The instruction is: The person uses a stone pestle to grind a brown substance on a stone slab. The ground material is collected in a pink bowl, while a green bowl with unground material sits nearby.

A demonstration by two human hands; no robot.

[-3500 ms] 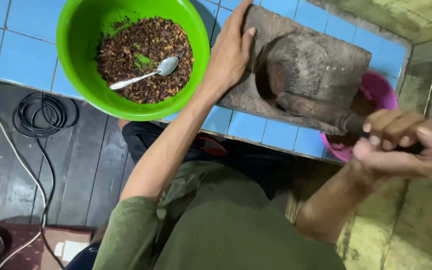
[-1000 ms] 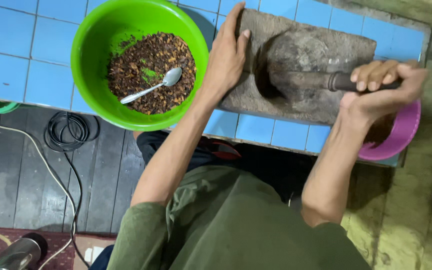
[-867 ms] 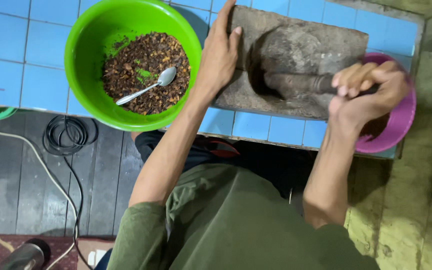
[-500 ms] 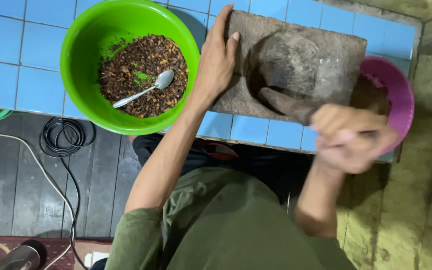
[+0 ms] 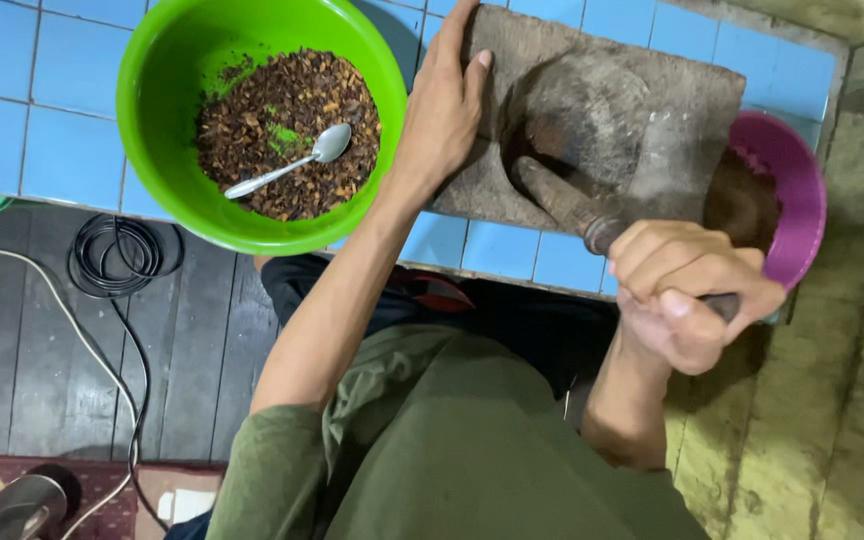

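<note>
My left hand (image 5: pixel 444 100) lies flat on the left edge of a grey stone mortar slab (image 5: pixel 692 100), fingers spread. My right hand (image 5: pixel 687 290) grips the handle of a long dark pestle (image 5: pixel 562 200), whose far end sits in the slab's round hollow (image 5: pixel 577 115). The fist is pulled back past the counter's near edge. Left of the slab stands a bright green bowl (image 5: pixel 167 120) holding dark brown crushed bits (image 5: pixel 282 120), a few green flecks and a metal spoon (image 5: pixel 287 170).
A pink bowl (image 5: pixel 792 180) sits at the slab's right end, partly behind it. Everything rests on a blue tiled counter (image 5: pixel 42 90). Below lie dark floorboards, a coiled black cable (image 5: pixel 117 255), a white cord and a metal object (image 5: pixel 12 505). A mossy wall stands on the right.
My right hand has swung the pestle handle from over the slab's right side down and back toward me, tilting the pestle in the hollow. My left hand and the green bowl stayed put.
</note>
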